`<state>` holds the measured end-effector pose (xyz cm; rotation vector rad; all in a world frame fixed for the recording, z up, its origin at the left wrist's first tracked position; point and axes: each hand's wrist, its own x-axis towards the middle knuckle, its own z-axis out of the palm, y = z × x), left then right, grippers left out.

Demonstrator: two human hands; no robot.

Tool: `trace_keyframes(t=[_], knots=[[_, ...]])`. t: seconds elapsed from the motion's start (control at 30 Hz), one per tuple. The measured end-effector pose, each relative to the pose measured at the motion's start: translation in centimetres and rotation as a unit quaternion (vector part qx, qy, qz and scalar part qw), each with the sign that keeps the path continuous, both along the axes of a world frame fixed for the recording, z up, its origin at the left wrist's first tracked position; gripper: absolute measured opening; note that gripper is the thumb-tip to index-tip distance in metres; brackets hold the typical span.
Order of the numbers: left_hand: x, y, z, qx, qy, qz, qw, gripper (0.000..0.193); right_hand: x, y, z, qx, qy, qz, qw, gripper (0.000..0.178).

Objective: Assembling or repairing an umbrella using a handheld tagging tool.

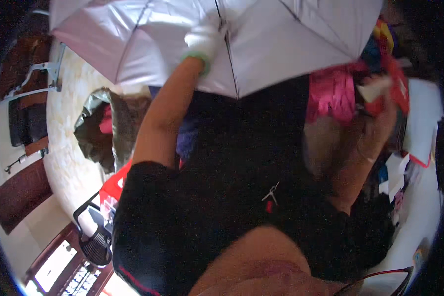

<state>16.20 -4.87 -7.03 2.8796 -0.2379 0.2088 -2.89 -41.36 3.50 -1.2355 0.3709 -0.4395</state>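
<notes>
An open silver-grey umbrella (271, 54) with dark ribs spreads across the top of the view. My left hand (204, 39), in a white glove with a green cuff, reaches onto it. Its fingers are closed at a dark rib near the top edge and are slightly blurred. Off to the right, my right hand (382, 98) is smeared by motion. Beside it are a red piece (398, 86) and a small cream-coloured patch; whether the hand holds either is unclear. Bright pink fabric (333, 93) lies just left of that hand.
On the left, a large dark bag (96, 128) with something red inside stands on a pale patterned floor (61, 148). A red bag (113, 185) and a dark mesh chair (94, 244) are at lower left. White sheets (422, 113) lie at far right, near colourful fabrics.
</notes>
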Motion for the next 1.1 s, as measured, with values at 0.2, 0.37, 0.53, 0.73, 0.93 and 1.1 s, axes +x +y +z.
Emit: trace_keyframes(t=[0.2,0.37,0.53,0.73,0.93,1.1], knots=[[2.1,0.4,3.0,-0.107,0.014,-0.023,0.994,0.04,17.2,10.4,1.9,-0.154,0.061,0.394,0.904,0.033],[3.9,0.2,3.7,-0.081,-0.019,0.012,0.996,0.044,26.5,16.2,-3.8,-0.129,0.021,0.403,0.906,0.034],[7.0,-1.0,4.9,-0.05,-0.038,0.019,0.998,0.042,27.8,16.3,-8.4,-0.201,-0.028,0.297,0.933,0.032],[9.4,-1.8,5.0,-0.087,-0.043,0.051,0.994,0.033,26.9,17.4,-8.5,-0.235,0.003,0.264,0.936,0.032],[10.4,-1.9,4.5,-0.487,0.169,0.06,0.855,0.028,27.4,18.5,-9.2,-0.171,-0.009,0.231,0.958,0.033],[10.4,-2.0,3.9,-0.54,0.189,0.043,0.819,0.027,27.2,19.1,-9.2,-0.299,-0.052,0.129,0.944,0.032]])
